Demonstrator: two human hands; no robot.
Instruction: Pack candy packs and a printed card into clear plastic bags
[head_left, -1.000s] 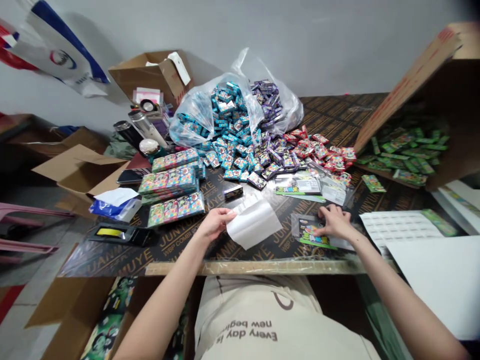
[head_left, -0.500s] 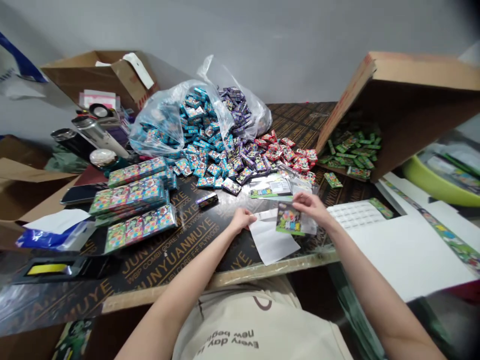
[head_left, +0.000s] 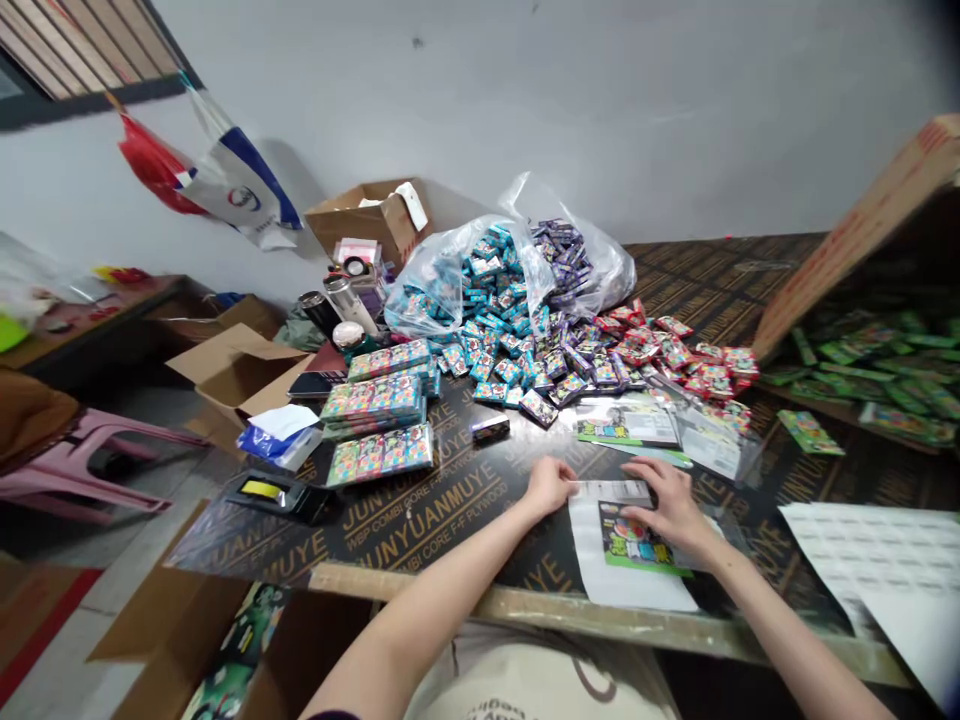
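Note:
Both my hands are at the front of the dark printed plywood table (head_left: 420, 520). A white paper sheet (head_left: 626, 585) lies flat there, with a green-edged printed card in a clear plastic sleeve (head_left: 637, 540) on it. My right hand (head_left: 670, 507) rests flat on the sleeve, fingers apart. My left hand (head_left: 550, 487) has its fingertips at the sheet's top edge, seemingly pinching a white strip (head_left: 607, 490). Behind them, blue, purple and red packets (head_left: 540, 370) spill from a clear plastic bag (head_left: 442, 280).
Stacks of multicoloured packs (head_left: 379, 420) stand left of my hands. Green packets (head_left: 870, 370) lie under a tilted carton at right. A label sheet (head_left: 862, 545) lies at the right, and an open cardboard box (head_left: 225, 620) sits below the table's front edge.
The sleeved card has gone from my right hand's lifted grip to lying flat on the white sheet. The sheet has shifted toward the right, and the view has swung.

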